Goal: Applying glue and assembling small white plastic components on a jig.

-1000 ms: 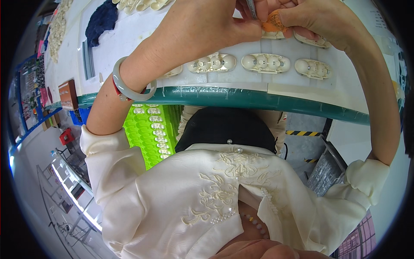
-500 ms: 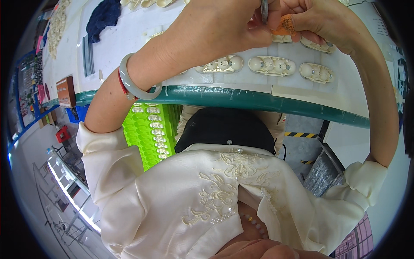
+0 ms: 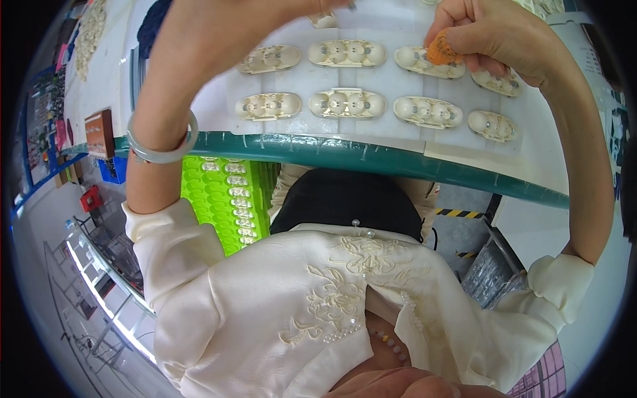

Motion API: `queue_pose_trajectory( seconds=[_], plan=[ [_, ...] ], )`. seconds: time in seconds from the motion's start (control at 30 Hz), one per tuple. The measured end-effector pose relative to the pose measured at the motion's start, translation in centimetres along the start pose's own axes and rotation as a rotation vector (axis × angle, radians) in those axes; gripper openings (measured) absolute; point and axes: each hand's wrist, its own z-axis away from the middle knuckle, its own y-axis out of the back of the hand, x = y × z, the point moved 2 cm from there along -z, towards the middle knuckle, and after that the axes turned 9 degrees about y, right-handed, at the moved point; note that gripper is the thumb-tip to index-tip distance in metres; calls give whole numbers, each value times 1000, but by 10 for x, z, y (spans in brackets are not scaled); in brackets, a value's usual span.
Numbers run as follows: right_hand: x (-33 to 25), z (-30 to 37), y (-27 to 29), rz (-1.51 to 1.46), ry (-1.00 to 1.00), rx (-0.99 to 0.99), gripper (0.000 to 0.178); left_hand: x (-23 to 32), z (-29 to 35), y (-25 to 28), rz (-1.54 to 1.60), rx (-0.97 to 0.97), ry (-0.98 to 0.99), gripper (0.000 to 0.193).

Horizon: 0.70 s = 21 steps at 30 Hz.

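Note:
My right hand (image 3: 488, 43) is bent over a cream oval plastic housing (image 3: 411, 61) with round white domes, in the far row on the white work surface. An orange textured cap (image 3: 443, 50), like a rubber finger cot, sits at a fingertip and presses on the housing's right part. Other fingers curl beside it, over a neighbouring housing (image 3: 497, 82). My left hand (image 3: 292, 8) is up at the top edge, over the far side of the table. Its fingers are mostly cut off, and whether it holds anything cannot be made out.
Several similar housings (image 3: 346, 104) stand in rows along the table's green front edge (image 3: 298, 146). Below it is a bright green tray (image 3: 209, 205) with small white parts. A brown box (image 3: 99, 137) sits at the left edge, near a dark blue cloth (image 3: 151, 30).
My left hand has moved left and away from the right hand, uncovering more housings. A metal tool seen at my left fingers is no longer visible. My right hand has stayed nearly in place.

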Motion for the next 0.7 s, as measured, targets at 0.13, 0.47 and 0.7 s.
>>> queue_pose_trajectory(
  seconds=[0.13,0.47,0.7],
  plan=[
    [-4,-2,-1,52,-78,20,12,-24,-1,-8,193,-211,-330,18],
    [24,-12,1,131,227,94,16,-24,5,-8,135,-259,40,10],
    [24,-10,1,153,241,93,17,-27,2,-7,80,-319,18,9]
  ],
)
